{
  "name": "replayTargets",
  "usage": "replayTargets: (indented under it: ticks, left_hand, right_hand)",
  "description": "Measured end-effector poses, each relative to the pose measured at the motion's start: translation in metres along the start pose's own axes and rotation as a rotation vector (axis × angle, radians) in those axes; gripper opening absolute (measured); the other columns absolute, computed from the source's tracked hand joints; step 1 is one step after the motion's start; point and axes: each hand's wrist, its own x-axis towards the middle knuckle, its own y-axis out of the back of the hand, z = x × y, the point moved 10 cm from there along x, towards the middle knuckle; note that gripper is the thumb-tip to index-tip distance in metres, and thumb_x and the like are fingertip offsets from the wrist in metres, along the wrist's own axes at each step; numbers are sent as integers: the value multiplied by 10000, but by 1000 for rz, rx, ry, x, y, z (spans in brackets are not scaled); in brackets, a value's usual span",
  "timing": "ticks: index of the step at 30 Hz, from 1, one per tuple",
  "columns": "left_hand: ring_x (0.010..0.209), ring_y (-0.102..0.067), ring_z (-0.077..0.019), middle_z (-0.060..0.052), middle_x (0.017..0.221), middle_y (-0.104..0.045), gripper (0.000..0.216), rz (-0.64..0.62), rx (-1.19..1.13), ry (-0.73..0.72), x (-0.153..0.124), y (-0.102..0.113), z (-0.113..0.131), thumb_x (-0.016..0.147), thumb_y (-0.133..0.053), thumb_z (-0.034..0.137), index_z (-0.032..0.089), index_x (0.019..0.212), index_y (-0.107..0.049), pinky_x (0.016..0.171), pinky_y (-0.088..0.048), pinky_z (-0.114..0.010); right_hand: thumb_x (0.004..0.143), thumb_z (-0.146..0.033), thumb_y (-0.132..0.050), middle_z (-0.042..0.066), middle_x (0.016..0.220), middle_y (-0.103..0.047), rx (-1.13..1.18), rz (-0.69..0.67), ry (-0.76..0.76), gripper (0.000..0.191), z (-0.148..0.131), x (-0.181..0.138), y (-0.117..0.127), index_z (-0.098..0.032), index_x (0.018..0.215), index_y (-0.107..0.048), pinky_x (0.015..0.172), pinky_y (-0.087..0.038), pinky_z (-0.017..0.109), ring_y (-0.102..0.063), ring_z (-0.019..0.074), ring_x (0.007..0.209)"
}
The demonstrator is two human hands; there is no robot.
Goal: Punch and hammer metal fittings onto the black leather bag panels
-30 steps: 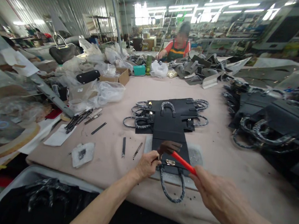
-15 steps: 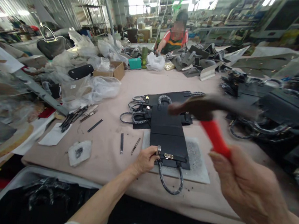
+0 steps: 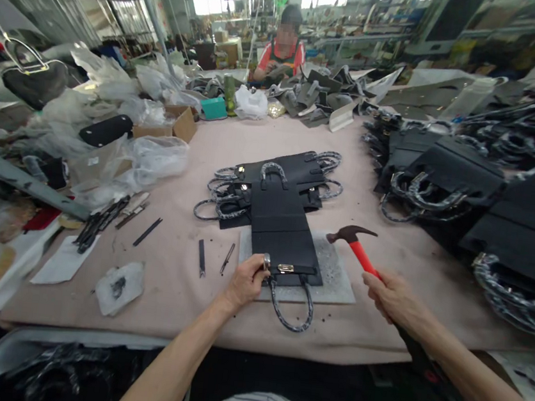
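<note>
My right hand (image 3: 394, 297) is closed around the red handle of a claw hammer (image 3: 362, 253), whose dark head is raised just right of the work. Pinched in my left hand (image 3: 246, 280) is a metal punch (image 3: 267, 262), its round silver top showing and its lower end hidden by my fingers. It stands at the left edge of a black bag panel (image 3: 284, 225), beside a gold clasp (image 3: 285, 269). A plastic-wrapped handle (image 3: 289, 325) loops from the panel's near end. Beneath that end lies a pale stone slab (image 3: 342, 286).
More black bag pieces (image 3: 272, 162) lie behind the panel. Loose tools (image 3: 201, 259) rest on the left, near a crumpled white wrapper (image 3: 120, 287). Black bags (image 3: 459, 171) are piled along the right. A co-worker (image 3: 281, 57) sits across the table (image 3: 236, 132).
The hammer, raised and blurred near the camera before, has come down and away from me with my right hand. My left hand keeps its grip at the panel's edge. The view has shifted slightly.
</note>
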Motion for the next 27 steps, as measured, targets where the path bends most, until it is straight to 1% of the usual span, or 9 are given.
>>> replayTargets:
  ticks: [3,5,7,8,10,12,16,22,27]
  left_hand:
    - [1017,-693,-222,-94,1049,-708,153,2,25,-9,-1,0,3,917,-560,108,184,1024,-638,924,-569,-373]
    - [1050,-695,-224,-103,1087,-710,154,-5,40,-5,-1,0,3,936,-567,136,183,1065,-637,938,-572,-374]
    - [1077,-697,-223,-108,1120,-712,186,-17,58,-3,-1,0,3,949,-574,159,182,1124,-634,956,-575,-377]
    - [1088,-698,-223,-108,1133,-714,209,-25,70,-1,-1,1,3,952,-578,166,183,1153,-633,968,-575,-381]
    - [1103,-704,-227,-108,1150,-723,229,-46,95,15,0,1,0,951,-591,177,188,1175,-638,991,-576,-391]
    - [1101,-714,-230,-104,1153,-735,201,-62,110,42,1,2,-3,945,-604,180,194,1140,-652,1004,-577,-398]
    - [1071,-729,-225,-91,1127,-750,136,-40,102,78,0,4,-4,928,-611,161,201,1046,-665,967,-596,-386]
    - [1100,-718,-233,-93,1127,-757,92,96,37,200,-8,12,-10,957,-612,191,195,1021,-678,1012,-573,-427]
    - [1060,-736,-236,-103,1099,-769,78,82,34,221,-4,17,-11,965,-613,207,187,998,-682,969,-601,-414]
  right_hand:
    - [979,-464,-383,54,676,-610,-290,163,0,363,36,14,11,-201,790,-548,522,-454,313,-579,185,545]
    - [958,-425,-464,169,938,-689,-421,269,96,325,27,16,12,-153,922,-639,686,-516,398,-662,265,796]
    - [958,-384,-500,222,1214,-649,-409,359,293,345,-6,11,4,-135,1141,-654,867,-514,478,-637,330,1063]
    - [965,-362,-499,220,1276,-629,-382,405,422,363,-28,5,-3,-137,1211,-641,935,-499,501,-609,341,1146]
    - [979,-327,-502,176,1279,-639,-283,396,624,354,-68,-3,-27,-167,1266,-632,1000,-485,499,-590,320,1198]
    - [967,-312,-540,153,1300,-634,-233,341,718,342,-94,-5,-54,-184,1268,-642,1041,-465,490,-570,307,1229]
    - [955,-282,-561,138,1343,-610,-242,323,725,336,-109,-3,-85,-198,1264,-661,1091,-396,521,-521,320,1250]
    - [945,-290,-576,134,1341,-596,-249,316,724,358,-101,0,-89,-195,1278,-668,1097,-377,526,-499,329,1240]
    - [939,-301,-589,133,1343,-586,-264,330,712,375,-100,1,-91,-201,1292,-665,1104,-374,538,-498,335,1237]
